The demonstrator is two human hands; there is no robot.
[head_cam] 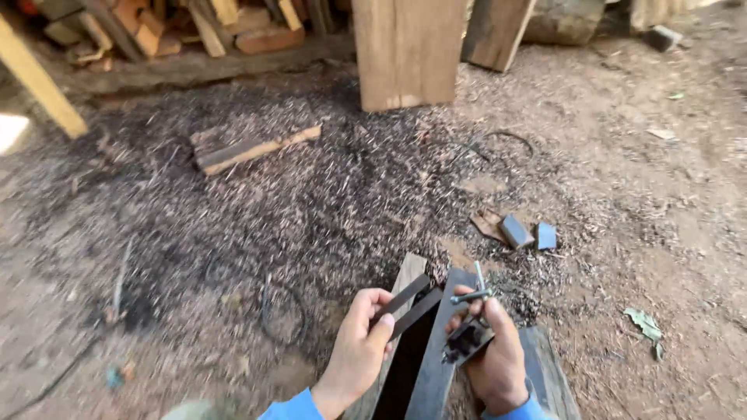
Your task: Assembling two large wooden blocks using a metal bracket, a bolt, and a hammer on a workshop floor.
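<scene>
Two hands (424,350) hold two dark metal strips (406,303) and one bolt (470,295).

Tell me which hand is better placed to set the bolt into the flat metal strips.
Probably the right hand: it already pinches the bolt, tip beside the dark metal strips gripped by the left hand.

the left hand (359,342) grips two dark flat strips (406,305); the right hand (492,354) holds a small bolt (471,295) and maybe a dark clamp (465,342), above wood shavings (311,194).

Perhaps bolts (471,330), blurred in hands
</scene>
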